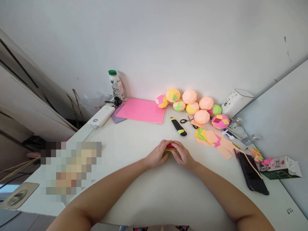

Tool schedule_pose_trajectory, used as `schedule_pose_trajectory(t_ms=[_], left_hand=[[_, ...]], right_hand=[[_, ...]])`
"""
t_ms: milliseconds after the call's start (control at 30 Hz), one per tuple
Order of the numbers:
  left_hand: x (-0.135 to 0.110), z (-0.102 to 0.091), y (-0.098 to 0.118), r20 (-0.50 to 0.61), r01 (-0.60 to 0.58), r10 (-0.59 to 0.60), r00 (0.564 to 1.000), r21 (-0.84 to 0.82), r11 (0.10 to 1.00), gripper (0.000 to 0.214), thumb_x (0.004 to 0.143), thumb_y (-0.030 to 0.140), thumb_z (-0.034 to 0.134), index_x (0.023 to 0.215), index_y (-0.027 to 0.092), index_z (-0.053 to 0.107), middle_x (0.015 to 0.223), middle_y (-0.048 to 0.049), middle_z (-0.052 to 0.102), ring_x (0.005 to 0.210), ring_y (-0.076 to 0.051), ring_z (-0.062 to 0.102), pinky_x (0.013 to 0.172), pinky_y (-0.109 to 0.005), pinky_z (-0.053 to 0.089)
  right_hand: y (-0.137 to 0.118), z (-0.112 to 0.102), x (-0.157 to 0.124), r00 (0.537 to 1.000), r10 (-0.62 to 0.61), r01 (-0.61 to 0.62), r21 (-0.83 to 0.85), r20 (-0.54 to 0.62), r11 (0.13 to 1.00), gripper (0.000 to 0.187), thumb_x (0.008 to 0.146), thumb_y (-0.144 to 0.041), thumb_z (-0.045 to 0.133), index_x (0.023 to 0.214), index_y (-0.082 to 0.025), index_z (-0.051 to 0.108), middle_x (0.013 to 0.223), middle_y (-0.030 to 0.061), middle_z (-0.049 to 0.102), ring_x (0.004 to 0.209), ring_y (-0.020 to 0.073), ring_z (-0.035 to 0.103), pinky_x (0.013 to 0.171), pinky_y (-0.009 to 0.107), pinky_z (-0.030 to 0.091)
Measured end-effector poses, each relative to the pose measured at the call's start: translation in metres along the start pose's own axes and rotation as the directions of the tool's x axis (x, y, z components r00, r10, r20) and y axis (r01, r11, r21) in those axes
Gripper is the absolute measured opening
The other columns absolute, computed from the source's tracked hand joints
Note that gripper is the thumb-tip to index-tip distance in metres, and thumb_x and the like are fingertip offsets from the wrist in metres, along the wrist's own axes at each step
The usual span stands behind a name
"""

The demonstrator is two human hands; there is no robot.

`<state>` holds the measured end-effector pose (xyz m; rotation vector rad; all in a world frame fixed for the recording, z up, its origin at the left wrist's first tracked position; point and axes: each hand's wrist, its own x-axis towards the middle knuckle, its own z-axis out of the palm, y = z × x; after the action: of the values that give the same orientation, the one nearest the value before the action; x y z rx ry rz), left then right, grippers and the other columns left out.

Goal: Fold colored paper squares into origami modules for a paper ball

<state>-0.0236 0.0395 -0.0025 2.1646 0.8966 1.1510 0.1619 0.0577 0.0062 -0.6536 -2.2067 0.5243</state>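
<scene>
Both the left hand (157, 156) and right hand (184, 156) pinch a small red-and-green folded paper piece (171, 148) at mid white tabletop (144, 189); pressing it flat and keeping edges aligned should sharpen creases.

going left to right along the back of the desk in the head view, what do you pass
White power bank → bottle with green cap → pink sheet → cluster of paper balls → white carton. Nearer, both hands, left hand and right hand, pinch a folded paper piece.
</scene>
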Motion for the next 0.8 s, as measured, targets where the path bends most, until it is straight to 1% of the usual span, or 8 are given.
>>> schedule_pose_trajectory(t_ms=[100, 200, 367, 467, 633, 733, 800], left_hand=[[0.0001, 0.0, 0.0003, 0.008, -0.008, 0.008, 1.0, -0.004, 1.0, 0.063, 0.079, 0.001, 0.044, 0.136, 0.023, 0.027, 0.114, -0.0107, 0.047, 0.104, -0.021, 0.051, 0.088, -0.043, 0.05], [-0.0005, 0.0008, -0.0007, 0.004, -0.025, 0.024, 1.0, 0.027, 0.999, 0.064, 0.079, 0.0, 0.044, 0.136, 0.023, 0.027, 0.116, -0.0115, 0.045, 0.107, -0.022, 0.05, 0.09, -0.044, 0.05], [-0.0014, 0.0019, -0.0034, -0.055, -0.077, 0.081, 0.995, 0.081, 0.994, 0.063, 0.081, 0.0, 0.04, 0.138, 0.023, 0.026, 0.117, -0.0126, 0.04, 0.105, -0.021, 0.05, 0.084, -0.04, 0.054], [-0.0008, 0.0015, -0.0032, -0.047, -0.12, 0.125, 0.991, 0.096, 0.988, 0.065, 0.083, 0.001, 0.039, 0.141, 0.025, 0.021, 0.116, -0.0126, 0.041, 0.105, -0.021, 0.05, 0.083, -0.039, 0.054], [-0.0004, 0.0023, -0.0034, 0.0, -0.166, 0.169, 0.986, 0.171, 0.971, 0.074, 0.081, 0.001, 0.041, 0.144, 0.025, 0.011, 0.113, -0.0125, 0.044, 0.101, -0.022, 0.05, 0.084, -0.043, 0.052], [-0.0013, 0.0035, -0.0049, 0.008, -0.172, 0.174, 0.985, 0.206, 0.963, 0.075, 0.081, 0.002, 0.042, 0.145, 0.025, 0.01, 0.108, -0.0113, 0.046, 0.097, -0.022, 0.05, 0.083, -0.045, 0.052], [-0.0019, 0.0036, -0.0052, 0.012, -0.166, 0.167, 0.986, 0.209, 0.964, 0.075, 0.081, 0.002, 0.042, 0.145, 0.025, 0.01, 0.108, -0.0114, 0.046, 0.098, -0.022, 0.05, 0.083, -0.045, 0.052]], right_hand=[[0.002, 0.0008, 0.0003, 0.999, -0.043, 0.043, 0.001, -0.019, 0.999, 0.041, 0.092, -0.013, 0.041, 0.131, -0.023, 0.045, 0.123, 0.0116, 0.051, 0.116, 0.0212, 0.052, 0.097, 0.039, 0.05], [0.0032, 0.001, 0.0004, 0.996, -0.074, 0.074, 0.007, -0.043, 0.997, 0.043, 0.092, -0.01, 0.039, 0.131, -0.026, 0.047, 0.121, 0.0101, 0.053, 0.114, 0.0202, 0.053, 0.095, 0.038, 0.051], [0.003, 0.0007, 0.0008, 0.993, -0.106, 0.105, -0.027, -0.046, 0.994, 0.045, 0.092, -0.009, 0.037, 0.134, -0.025, 0.045, 0.115, 0.0113, 0.056, 0.106, 0.0207, 0.056, 0.087, 0.037, 0.054], [0.0019, 0.0, 0.0021, 0.992, -0.124, 0.123, -0.031, -0.039, 0.992, 0.045, 0.092, -0.008, 0.037, 0.133, -0.025, 0.045, 0.108, 0.011, 0.058, 0.098, 0.0208, 0.058, 0.081, 0.037, 0.055], [-0.0008, -0.0012, 0.0045, 0.992, -0.12, 0.117, -0.063, -0.031, 0.991, 0.042, 0.092, -0.01, 0.035, 0.129, -0.025, 0.049, 0.095, 0.0095, 0.059, 0.086, 0.0216, 0.057, 0.072, 0.039, 0.055], [-0.0015, -0.0014, 0.0046, 0.995, -0.103, 0.102, -0.068, -0.015, 0.992, 0.041, 0.092, -0.01, 0.034, 0.127, -0.025, 0.05, 0.094, 0.0092, 0.059, 0.085, 0.0217, 0.056, 0.071, 0.039, 0.054], [-0.0012, -0.0013, 0.0039, 0.996, -0.093, 0.092, -0.061, -0.007, 0.994, 0.04, 0.092, -0.01, 0.034, 0.126, -0.025, 0.05, 0.094, 0.0092, 0.059, 0.085, 0.0214, 0.056, 0.072, 0.039, 0.055]])
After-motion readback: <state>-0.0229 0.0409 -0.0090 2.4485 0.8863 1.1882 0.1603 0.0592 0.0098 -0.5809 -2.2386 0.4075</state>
